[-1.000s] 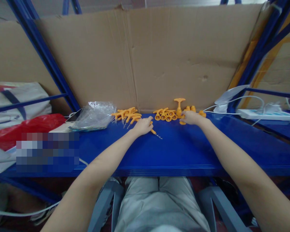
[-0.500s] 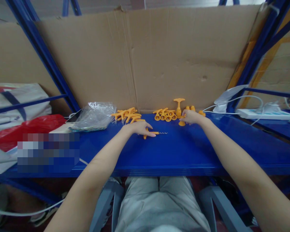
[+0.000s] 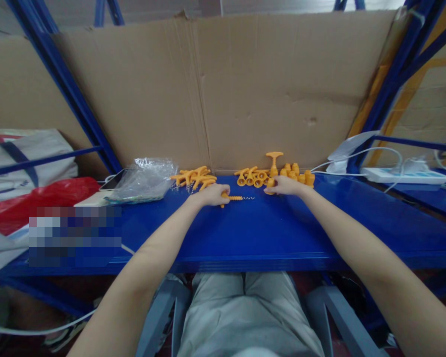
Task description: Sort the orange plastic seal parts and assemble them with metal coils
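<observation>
My left hand (image 3: 216, 195) is closed on the handle of an orange corkscrew (image 3: 236, 198), whose threaded shank and metal spiral point right. Closed too, my right hand (image 3: 283, 185) grips an orange bell-shaped sleeve (image 3: 270, 187) low over the blue shelf. Left of centre lies a pile of orange corkscrews (image 3: 195, 176) with bare spirals. Between the hands, farther back, several assembled orange corkscrews (image 3: 250, 177) lie with their round openings facing me. One assembled corkscrew (image 3: 274, 162) stands upright behind my right hand. Several loose orange sleeves (image 3: 293, 171) stand just beyond that hand.
A clear plastic bag (image 3: 143, 179) lies left on the blue shelf (image 3: 245, 238). Farther left are a red plastic bag (image 3: 59, 193) and a white cloth bag (image 3: 33, 153). A white power strip (image 3: 405, 175) with cables sits at right. Cardboard (image 3: 282, 89) walls the back.
My left hand has drawn the corkscrew clear of the pile and turned its spiral from slanting toward me to pointing right. My right hand has brought its sleeve left, away from the loose sleeves.
</observation>
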The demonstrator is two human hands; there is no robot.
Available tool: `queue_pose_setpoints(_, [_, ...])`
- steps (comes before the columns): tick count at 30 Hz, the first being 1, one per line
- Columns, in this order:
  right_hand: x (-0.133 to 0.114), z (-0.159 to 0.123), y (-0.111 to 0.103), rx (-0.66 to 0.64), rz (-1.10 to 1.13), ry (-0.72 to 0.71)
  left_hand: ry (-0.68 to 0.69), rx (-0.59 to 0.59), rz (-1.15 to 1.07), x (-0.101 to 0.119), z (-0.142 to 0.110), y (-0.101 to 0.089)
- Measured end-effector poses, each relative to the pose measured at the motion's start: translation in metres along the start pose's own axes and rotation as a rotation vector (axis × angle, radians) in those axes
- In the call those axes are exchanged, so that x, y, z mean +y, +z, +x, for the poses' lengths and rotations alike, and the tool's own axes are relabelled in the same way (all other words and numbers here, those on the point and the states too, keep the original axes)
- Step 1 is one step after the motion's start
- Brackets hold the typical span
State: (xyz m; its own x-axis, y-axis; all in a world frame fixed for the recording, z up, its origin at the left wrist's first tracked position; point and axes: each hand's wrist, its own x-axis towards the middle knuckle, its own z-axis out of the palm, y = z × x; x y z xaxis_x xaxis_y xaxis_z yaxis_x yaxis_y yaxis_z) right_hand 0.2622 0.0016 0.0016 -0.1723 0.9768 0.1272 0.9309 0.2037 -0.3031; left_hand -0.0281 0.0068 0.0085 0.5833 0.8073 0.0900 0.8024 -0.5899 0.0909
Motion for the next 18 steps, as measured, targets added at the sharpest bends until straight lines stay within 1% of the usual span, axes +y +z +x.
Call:
queue_pose_setpoints(3, [-0.006, 0.0, 0.0, 0.115, -0.079, -0.083, -0.022, 0.055, -0.005, -0.004, 0.001, 0.001])
queue_pose_setpoints(5, [-0.01, 0.001, 0.0, 0.159, -0.12, -0.165, -0.027, 0.103, -0.006, -0.008, 0.002, 0.001])
queue_pose_setpoints(7, [-0.013, 0.001, 0.0, 0.152, -0.139, -0.238, -0.025, 0.151, -0.008, -0.009, 0.003, 0.002])
queue_pose_setpoints(10, [-0.018, 0.001, 0.001, 0.114, -0.122, -0.307, -0.039, 0.197, -0.012, -0.008, 0.004, 0.001])
queue_pose_setpoints(14, [-0.019, 0.001, 0.002, 0.158, -0.053, -0.332, -0.057, 0.236, -0.027, -0.003, 0.002, -0.002])
queue_pose_setpoints(18, [-0.017, -0.001, 0.001, 0.2, -0.034, -0.271, -0.052, 0.258, -0.025, -0.001, 0.0, -0.004])
